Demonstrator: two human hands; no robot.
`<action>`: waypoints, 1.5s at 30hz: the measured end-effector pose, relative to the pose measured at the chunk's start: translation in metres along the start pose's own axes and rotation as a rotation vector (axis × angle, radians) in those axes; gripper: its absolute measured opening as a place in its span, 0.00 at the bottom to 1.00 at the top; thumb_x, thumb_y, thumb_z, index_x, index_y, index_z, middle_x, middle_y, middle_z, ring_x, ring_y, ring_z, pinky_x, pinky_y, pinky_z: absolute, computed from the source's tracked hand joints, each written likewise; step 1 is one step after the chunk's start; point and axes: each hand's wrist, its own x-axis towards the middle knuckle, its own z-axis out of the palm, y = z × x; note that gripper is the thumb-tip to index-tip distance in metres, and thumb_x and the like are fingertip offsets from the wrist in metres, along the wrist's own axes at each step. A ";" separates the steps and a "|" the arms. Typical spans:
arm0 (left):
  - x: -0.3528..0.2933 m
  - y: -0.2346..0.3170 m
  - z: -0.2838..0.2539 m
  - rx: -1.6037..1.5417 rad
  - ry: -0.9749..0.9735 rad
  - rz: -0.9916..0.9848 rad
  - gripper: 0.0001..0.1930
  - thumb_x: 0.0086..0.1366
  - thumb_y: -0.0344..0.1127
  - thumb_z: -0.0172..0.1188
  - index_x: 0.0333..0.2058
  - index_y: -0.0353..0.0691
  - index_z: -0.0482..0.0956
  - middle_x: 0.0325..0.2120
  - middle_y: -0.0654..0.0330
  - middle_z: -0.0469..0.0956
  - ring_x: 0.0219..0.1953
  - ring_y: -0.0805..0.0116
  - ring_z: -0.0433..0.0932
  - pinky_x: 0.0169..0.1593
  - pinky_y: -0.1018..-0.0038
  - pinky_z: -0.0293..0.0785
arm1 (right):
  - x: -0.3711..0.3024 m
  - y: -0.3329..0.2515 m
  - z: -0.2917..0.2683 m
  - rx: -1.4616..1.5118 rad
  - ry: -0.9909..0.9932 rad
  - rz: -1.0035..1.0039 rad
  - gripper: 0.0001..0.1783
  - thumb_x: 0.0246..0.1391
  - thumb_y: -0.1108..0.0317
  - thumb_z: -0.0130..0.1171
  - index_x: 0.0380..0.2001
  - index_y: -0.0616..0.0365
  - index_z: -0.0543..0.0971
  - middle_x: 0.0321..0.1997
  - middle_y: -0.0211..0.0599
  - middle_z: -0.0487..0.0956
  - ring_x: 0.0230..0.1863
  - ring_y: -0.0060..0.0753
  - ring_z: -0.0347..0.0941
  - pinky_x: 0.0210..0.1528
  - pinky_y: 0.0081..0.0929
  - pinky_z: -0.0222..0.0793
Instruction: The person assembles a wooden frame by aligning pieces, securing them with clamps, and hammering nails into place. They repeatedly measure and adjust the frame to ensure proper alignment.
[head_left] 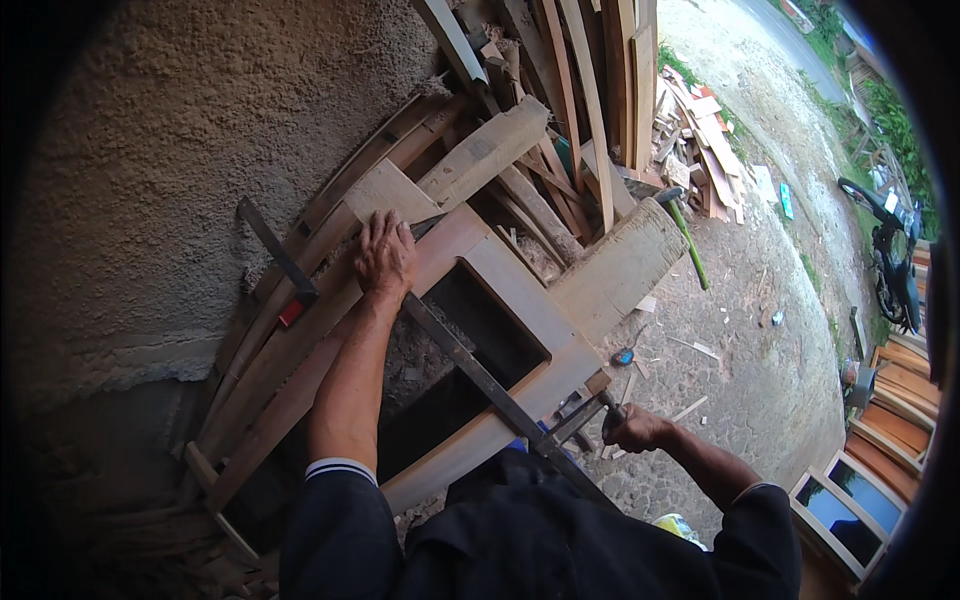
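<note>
A long dark metal bar clamp lies diagonally across a wooden frame with rectangular openings. At the bar's upper end, my left hand bends over the clamp head and the frame's corner; its thumb and palm side are hidden. My right hand is closed round the clamp's screw handle, at the frame's right edge. Between the screw and the frame sits a small wood block. Under the frame's right side is a thick rough plank.
Left of my arm, a second dark clamp with a red part leans by the rough wall. Boards stand behind the frame. A hammer with a green handle, a blue tape measure and wood scraps lie right.
</note>
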 end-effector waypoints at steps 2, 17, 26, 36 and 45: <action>0.000 0.004 -0.005 -0.006 0.005 -0.010 0.25 0.77 0.50 0.40 0.63 0.45 0.72 0.68 0.56 0.65 0.70 0.53 0.62 0.66 0.54 0.69 | 0.001 0.002 -0.002 0.026 -0.013 -0.077 0.04 0.49 0.70 0.66 0.29 0.56 0.81 0.14 0.22 0.69 0.14 0.15 0.63 0.16 0.21 0.56; 0.003 -0.001 0.005 0.029 -0.003 0.001 0.26 0.77 0.50 0.38 0.65 0.46 0.70 0.68 0.57 0.64 0.70 0.54 0.61 0.65 0.53 0.69 | 0.013 0.013 0.050 -0.597 0.903 -0.207 0.06 0.54 0.69 0.58 0.33 0.56 0.82 0.30 0.55 0.83 0.36 0.62 0.81 0.39 0.52 0.75; 0.002 0.003 -0.004 -0.006 -0.042 -0.028 0.26 0.77 0.51 0.38 0.65 0.45 0.70 0.68 0.56 0.65 0.71 0.53 0.61 0.66 0.55 0.68 | 0.002 0.000 0.008 -0.072 0.069 -0.131 0.07 0.52 0.67 0.65 0.24 0.55 0.79 0.14 0.28 0.72 0.14 0.24 0.68 0.16 0.28 0.61; 0.008 -0.008 0.014 -0.018 -0.011 -0.020 0.27 0.77 0.52 0.37 0.66 0.47 0.70 0.69 0.57 0.64 0.71 0.53 0.60 0.68 0.53 0.65 | 0.007 0.011 0.065 -0.540 1.040 -0.277 0.14 0.54 0.61 0.65 0.42 0.52 0.80 0.29 0.51 0.83 0.36 0.59 0.82 0.39 0.51 0.76; 0.007 -0.002 0.004 -0.045 -0.015 -0.037 0.28 0.77 0.51 0.37 0.65 0.43 0.71 0.68 0.53 0.65 0.71 0.53 0.61 0.71 0.57 0.60 | -0.014 -0.004 0.009 -0.307 0.204 -0.194 0.19 0.54 0.54 0.68 0.39 0.57 0.78 0.25 0.37 0.79 0.30 0.35 0.76 0.39 0.40 0.74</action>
